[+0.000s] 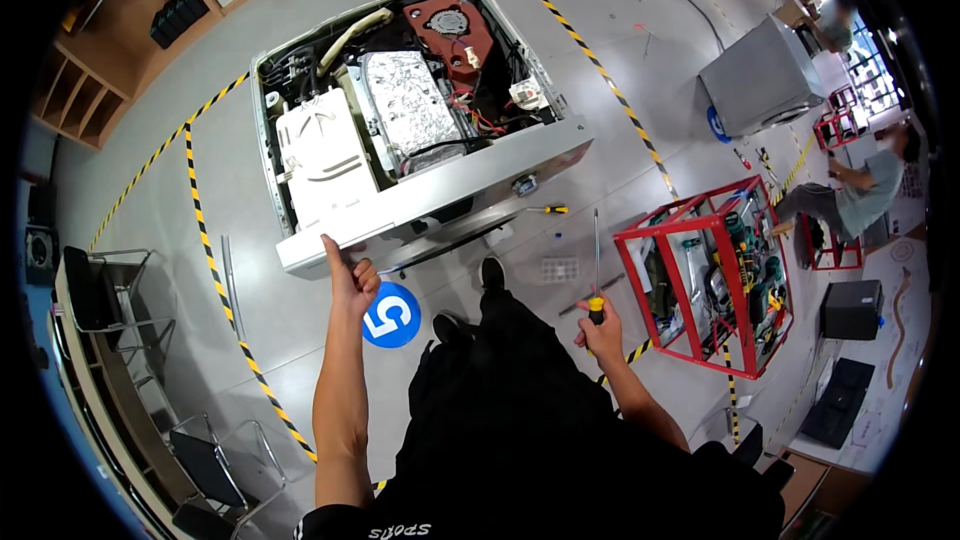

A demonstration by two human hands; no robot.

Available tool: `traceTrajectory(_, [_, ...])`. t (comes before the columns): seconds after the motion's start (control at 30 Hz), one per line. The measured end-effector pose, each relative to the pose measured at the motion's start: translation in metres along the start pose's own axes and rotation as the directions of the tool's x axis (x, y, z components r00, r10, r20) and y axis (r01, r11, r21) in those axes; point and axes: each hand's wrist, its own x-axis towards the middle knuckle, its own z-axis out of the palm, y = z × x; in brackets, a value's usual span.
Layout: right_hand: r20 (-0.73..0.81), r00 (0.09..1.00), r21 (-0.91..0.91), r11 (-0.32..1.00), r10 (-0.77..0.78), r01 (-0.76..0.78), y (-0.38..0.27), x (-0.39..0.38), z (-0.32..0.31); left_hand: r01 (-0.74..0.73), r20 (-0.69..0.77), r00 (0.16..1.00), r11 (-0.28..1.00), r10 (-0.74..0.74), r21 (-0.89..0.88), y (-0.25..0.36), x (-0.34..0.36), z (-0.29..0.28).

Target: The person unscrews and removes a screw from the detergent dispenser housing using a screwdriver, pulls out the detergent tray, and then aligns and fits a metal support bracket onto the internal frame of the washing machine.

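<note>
Clearly, the right grip [603, 333] encircles a yellow-handled screwdriver [597, 306].

From where I stand, the plainest sign is a blue round floor sticker [391, 316] beside the person's left hand [355, 285], bearing a single bold white numeral turned on its side. A line of white capital letters, upside down, shows on the black shirt [400, 531] by the lower edge. Over at the foot of the grey cabinet [760, 80] there's a second blue disc [717, 124], its marking too small to read. Yellow-and-black warning tape [612, 92] stripes the grey floor [290, 340], with no lettering I can make out.
</note>
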Motion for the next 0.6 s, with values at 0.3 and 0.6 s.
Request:
traceTrajectory(0.3, [0.084,0.994,0.051,0.996,0.065,-0.069,-0.038,0.079,-0.015,-0.107,-0.217,0.971,0.994,0.098,-0.033,-0.025,-0.026,-0.003])
traceTrajectory(0.6, [0.124,0.992,0.119,0.993,-0.012,-0.003,-0.073,0.139,-0.018,-0.155,-0.382,0.912,0.988,0.153,0.025,-0.1,-0.071,-0.032])
